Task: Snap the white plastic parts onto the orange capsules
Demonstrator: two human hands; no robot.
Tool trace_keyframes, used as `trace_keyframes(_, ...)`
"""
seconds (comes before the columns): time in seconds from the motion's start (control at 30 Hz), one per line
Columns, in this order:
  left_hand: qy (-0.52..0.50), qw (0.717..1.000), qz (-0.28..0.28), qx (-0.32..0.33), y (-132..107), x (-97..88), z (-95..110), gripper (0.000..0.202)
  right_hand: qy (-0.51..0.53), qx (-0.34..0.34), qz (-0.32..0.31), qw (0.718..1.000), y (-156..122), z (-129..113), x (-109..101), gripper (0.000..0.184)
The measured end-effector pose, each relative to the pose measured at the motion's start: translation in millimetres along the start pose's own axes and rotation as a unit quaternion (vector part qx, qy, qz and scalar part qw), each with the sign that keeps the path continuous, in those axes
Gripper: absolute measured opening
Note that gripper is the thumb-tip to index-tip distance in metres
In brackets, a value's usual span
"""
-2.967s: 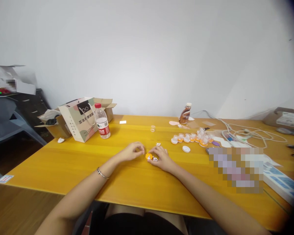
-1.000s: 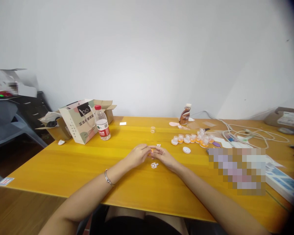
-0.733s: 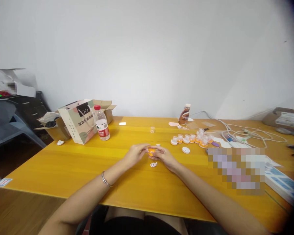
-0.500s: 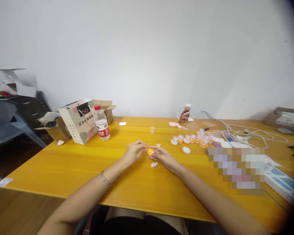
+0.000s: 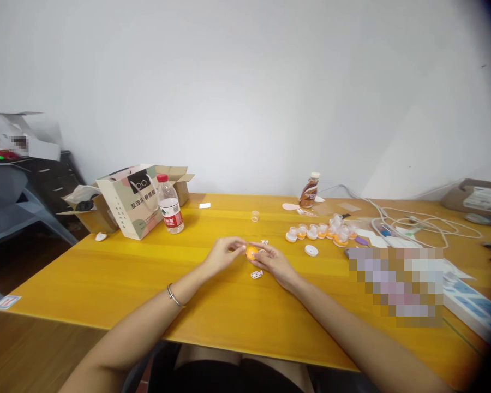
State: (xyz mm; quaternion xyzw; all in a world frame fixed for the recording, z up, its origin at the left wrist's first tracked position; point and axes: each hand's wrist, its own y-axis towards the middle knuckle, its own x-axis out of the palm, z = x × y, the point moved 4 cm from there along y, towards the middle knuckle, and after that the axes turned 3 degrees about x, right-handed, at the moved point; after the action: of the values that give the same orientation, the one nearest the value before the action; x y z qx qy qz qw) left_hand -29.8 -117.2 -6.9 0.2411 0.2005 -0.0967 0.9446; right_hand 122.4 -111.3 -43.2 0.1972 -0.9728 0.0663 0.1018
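Note:
My right hand (image 5: 275, 265) grips a small orange round part (image 5: 251, 252) between thumb and fingers, just above the table. Close on its left is my left hand (image 5: 225, 255), thumb and fingertips pinched together at the part's edge; whatever they hold is too small to make out. Below the hands lies a white piece with dark spots (image 5: 256, 274). A similar spotted piece (image 5: 264, 242) lies behind them, partly covered by the right fingers. A white round disc (image 5: 311, 250) rests to the right, and a small clear cup (image 5: 255, 216) stands farther back.
Several clear-domed pieces with orange or white bases (image 5: 322, 231) cluster at right, before a brown drink bottle (image 5: 309, 190). White cables (image 5: 425, 215) and papers lie farther right. At left stand a water bottle (image 5: 171, 207), a paper bag (image 5: 133, 204) and an open carton (image 5: 102, 215).
The orange part has turned slightly in my right hand, showing more of its face. My left fingers have shifted a little at its edge.

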Motion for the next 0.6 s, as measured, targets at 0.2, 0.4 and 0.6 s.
trace_keyframes(0.2,0.090,0.994,-0.002,0.058,-1.2,1.3,11.4,0.011,0.016,0.011,0.008,1.000,-0.7,3.7,3.0,0.036)
trace_keyframes(0.4,0.084,0.994,0.037,0.057,2.8,1.1,3.9,0.010,0.024,0.019,0.004,1.000,-3.9,1.5,5.8,0.032)
trace_keyframes(0.6,0.064,0.997,0.032,0.032,0.0,5.3,2.2,0.009,0.024,0.021,-0.005,0.999,-5.9,0.1,8.2,0.029)
